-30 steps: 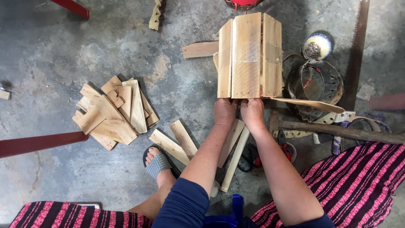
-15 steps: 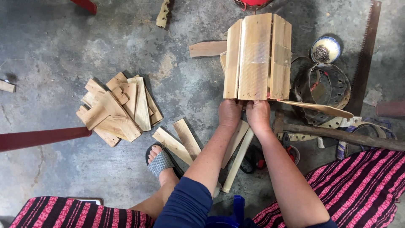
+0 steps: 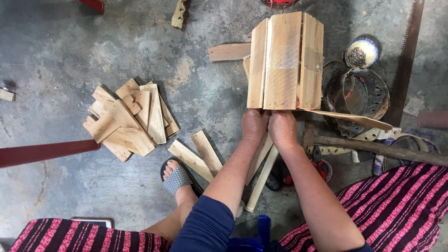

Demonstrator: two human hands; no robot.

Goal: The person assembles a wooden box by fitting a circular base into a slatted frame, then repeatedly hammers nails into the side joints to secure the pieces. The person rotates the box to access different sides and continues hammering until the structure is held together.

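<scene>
A barrel-shaped wooden piece made of upright slats (image 3: 284,60) lies on the concrete floor ahead of me. My left hand (image 3: 254,125) and my right hand (image 3: 281,128) press side by side against its near end, fingers curled around the slat ends. Both forearms reach forward from my lap.
A heap of cut wood pieces (image 3: 128,119) lies at left, with two loose slats (image 3: 198,156) near my sandalled foot (image 3: 177,179). A hammer (image 3: 373,147), metal hoops (image 3: 357,100), a small bowl (image 3: 361,52) and a handsaw (image 3: 403,60) lie at right. A red bar (image 3: 46,151) crosses at left.
The view has shifted slightly; my hands stay on the near end of the slatted piece, which has not visibly moved.
</scene>
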